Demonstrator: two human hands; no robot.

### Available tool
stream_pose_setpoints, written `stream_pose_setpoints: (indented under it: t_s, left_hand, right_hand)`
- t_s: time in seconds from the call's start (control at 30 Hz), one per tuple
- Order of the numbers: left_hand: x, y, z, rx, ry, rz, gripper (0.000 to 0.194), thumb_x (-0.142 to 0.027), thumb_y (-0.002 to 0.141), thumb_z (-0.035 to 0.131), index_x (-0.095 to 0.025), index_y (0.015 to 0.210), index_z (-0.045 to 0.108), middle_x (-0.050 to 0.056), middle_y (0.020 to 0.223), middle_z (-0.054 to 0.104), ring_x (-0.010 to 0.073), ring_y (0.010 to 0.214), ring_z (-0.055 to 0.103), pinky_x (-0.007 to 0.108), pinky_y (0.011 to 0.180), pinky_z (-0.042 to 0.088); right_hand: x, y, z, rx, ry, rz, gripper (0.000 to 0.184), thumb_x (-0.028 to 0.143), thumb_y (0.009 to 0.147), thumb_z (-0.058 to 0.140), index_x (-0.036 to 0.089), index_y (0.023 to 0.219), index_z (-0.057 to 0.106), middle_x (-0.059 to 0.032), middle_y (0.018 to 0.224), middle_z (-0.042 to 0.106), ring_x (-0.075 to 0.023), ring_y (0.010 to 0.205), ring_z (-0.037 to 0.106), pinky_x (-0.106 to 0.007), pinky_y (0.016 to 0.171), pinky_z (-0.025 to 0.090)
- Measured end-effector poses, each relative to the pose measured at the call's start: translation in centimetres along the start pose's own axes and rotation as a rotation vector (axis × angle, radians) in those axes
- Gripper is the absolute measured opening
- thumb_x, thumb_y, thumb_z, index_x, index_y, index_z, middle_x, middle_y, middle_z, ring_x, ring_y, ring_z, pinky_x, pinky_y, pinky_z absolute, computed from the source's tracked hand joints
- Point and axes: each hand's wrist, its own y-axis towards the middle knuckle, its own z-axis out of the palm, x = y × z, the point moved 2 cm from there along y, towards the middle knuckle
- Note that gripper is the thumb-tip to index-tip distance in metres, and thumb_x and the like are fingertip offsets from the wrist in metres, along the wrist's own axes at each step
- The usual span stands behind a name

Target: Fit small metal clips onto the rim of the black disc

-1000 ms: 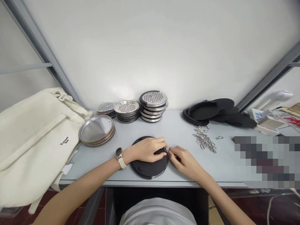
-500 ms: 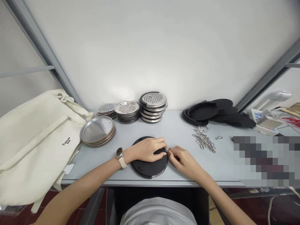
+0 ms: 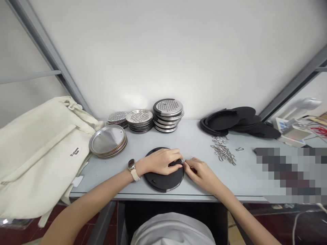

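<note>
A black round disc with a thin metal edge lies on the table near its front. My left hand rests across it, thumb and fingers gripping around its right edge. Between the two hands, a small metal clip shows at that edge, partly hidden by fingers. My right hand is closed just right of the disc, fingertips pinched at the clip. To the right lies a pile of similar metal clips, with one loose clip beside it.
Perforated metal discs stand in stacks along the wall. Plain metal plates are piled at left, beside a cream bag. Black covers lie heaped at back right. A white device sits further right.
Both hands keep the same hold at the disc's right edge, with only slight finger movement. The whole view has shifted slightly.
</note>
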Motion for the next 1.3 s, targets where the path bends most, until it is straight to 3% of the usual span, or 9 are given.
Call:
stream_pose_setpoints:
  t_s: [0.53,1.3]
  left_hand:
    - [0.14,0.01,0.13,-0.032,0.019,-0.033,0.027,-0.031,0.088,0.050,-0.017,0.110,0.054,0.005,0.094,0.057,0.0178,0.082,0.058,0.028,0.077,0.044]
    - [0.04,-0.01,-0.05,-0.004,-0.057,0.012,0.020,-0.024,0.090,0.046,-0.017,0.106,0.056,0.005,0.092,0.057,0.0162,0.080,0.058,0.026,0.073,0.043]
  right_hand:
    - [0.18,-0.12,-0.16,-0.017,-0.016,-0.001,0.034,0.027,0.094,0.036,0.021,0.060,0.037,0.0006,0.056,0.046,-0.0161,0.060,0.047,-0.028,0.060,0.038]
    - [0.12,-0.17,-0.11,0.007,0.011,0.016,0.033,0.028,0.094,0.035,0.021,0.062,0.037,-0.0001,0.058,0.048,-0.0160,0.061,0.046,-0.028,0.062,0.036]
